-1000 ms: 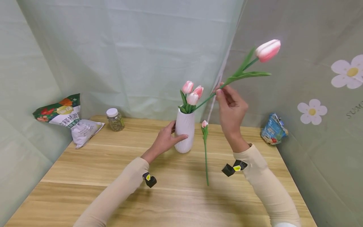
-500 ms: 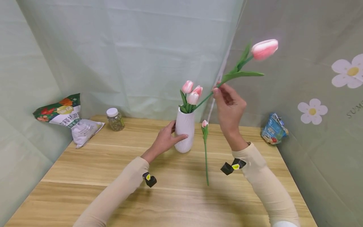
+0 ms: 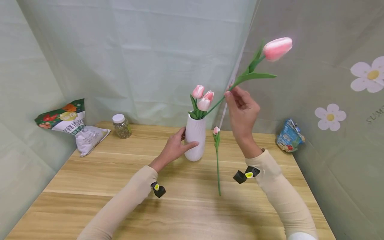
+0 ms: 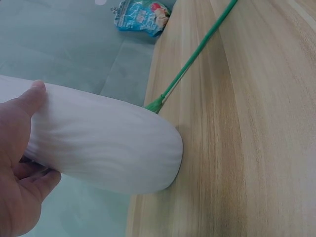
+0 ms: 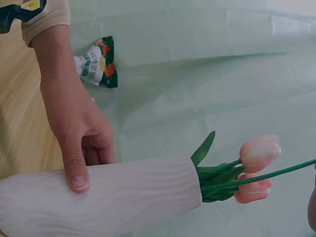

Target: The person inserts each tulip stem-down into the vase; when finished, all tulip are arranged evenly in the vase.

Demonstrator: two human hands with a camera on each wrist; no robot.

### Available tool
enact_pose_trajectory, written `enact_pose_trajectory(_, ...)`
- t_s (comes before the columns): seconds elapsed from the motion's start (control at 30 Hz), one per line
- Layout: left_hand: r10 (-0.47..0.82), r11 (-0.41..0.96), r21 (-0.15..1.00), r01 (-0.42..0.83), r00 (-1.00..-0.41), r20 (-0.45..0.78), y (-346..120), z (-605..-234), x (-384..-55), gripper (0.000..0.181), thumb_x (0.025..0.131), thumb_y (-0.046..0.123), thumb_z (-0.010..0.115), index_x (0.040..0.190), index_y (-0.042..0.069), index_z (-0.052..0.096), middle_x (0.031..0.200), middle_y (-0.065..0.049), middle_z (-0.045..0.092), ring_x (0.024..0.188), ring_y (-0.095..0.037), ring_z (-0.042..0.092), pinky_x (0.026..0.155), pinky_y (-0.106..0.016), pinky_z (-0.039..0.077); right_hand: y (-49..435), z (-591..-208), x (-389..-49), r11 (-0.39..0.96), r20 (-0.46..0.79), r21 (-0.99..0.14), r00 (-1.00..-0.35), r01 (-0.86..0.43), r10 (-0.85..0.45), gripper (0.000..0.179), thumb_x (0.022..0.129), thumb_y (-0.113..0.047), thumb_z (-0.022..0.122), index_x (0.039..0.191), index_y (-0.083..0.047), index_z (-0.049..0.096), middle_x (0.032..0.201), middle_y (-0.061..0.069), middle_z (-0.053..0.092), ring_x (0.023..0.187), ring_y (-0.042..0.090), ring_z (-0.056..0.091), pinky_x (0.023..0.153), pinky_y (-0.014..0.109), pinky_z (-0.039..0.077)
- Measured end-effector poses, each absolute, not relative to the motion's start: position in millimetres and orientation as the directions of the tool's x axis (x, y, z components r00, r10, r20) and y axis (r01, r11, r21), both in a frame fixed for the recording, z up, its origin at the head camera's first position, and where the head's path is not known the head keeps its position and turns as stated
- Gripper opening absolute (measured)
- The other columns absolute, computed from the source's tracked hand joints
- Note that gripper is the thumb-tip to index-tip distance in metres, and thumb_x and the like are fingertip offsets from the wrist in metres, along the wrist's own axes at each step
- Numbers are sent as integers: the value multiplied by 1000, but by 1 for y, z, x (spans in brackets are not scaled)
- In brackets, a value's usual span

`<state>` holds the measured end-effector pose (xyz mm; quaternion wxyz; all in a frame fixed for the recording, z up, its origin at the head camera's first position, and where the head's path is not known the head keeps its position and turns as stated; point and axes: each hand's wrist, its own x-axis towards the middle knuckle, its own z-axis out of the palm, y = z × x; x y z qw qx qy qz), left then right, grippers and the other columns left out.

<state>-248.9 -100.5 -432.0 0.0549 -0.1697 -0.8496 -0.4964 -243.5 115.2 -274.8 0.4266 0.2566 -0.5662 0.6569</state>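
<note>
A white ribbed vase (image 3: pixel 195 140) stands upright on the wooden table, with three pink-and-white tulips (image 3: pixel 204 104) in it. My left hand (image 3: pixel 175 145) grips the vase's left side, thumb across the front and fingers behind; the left wrist view shows the same grip around the vase (image 4: pixel 108 138). Up to the right, my right hand (image 3: pixel 243 116) pinches the green stem of another tulip (image 3: pixel 277 49). That tulip leans to the upper right, and its stem (image 5: pixel 281 171) runs down to the vase mouth among the leaves. One more tulip (image 3: pixel 217 156) lies on the table right of the vase.
A jar with a white lid (image 3: pixel 122 126) is at the back left of the table (image 3: pixel 168 206). Beside it leans a green and white bag (image 3: pixel 73 125). A blue packet (image 3: pixel 289 136) sits at the back right. Fabric curtains (image 3: pixel 150 60) stand close behind and beside the table.
The right hand has shifted slightly left, and the tulip it pinches has moved left and a little up, tilting slightly more upright. My left hand and the vase stay in place.
</note>
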Motion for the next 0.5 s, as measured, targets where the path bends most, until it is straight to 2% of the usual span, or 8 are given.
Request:
enact_pose_trajectory(0.17,234,443,831,337,-938,256,-100,-432,-249,83,88,45,80,151,5,43,141,-16,59,130,-29,58,110,-46,50,116,-271,-246,21,866,-441,-419,-897,273,20,92,6,71,112,11,73,95,4,74,84,18,69,76,23,60)
enact_pose_trajectory(0.3,237,441,829,344,-935,263,-100,-433,-250,84,88,46,80,151,4,43,142,-17,59,131,-29,58,110,-46,50,117,-267,-246,21,871,-418,-393,-908,296,20,92,7,71,112,9,74,96,5,74,85,21,70,77,24,61)
enact_pose_trajectory(0.4,235,435,831,346,-935,266,-100,-432,-249,84,88,46,80,151,4,43,142,-17,59,131,-30,58,109,-46,51,116,-267,-246,22,860,-439,-412,-898,302,19,90,10,71,109,10,75,95,7,75,82,18,70,75,23,60)
enact_pose_trajectory(0.5,232,437,831,344,-936,266,-100,-432,-249,84,88,46,80,151,4,44,141,-16,60,130,-29,59,109,-46,51,115,-272,-247,9,834,-495,-473,-869,284,19,89,11,72,107,13,73,94,2,75,81,13,70,73,20,59)
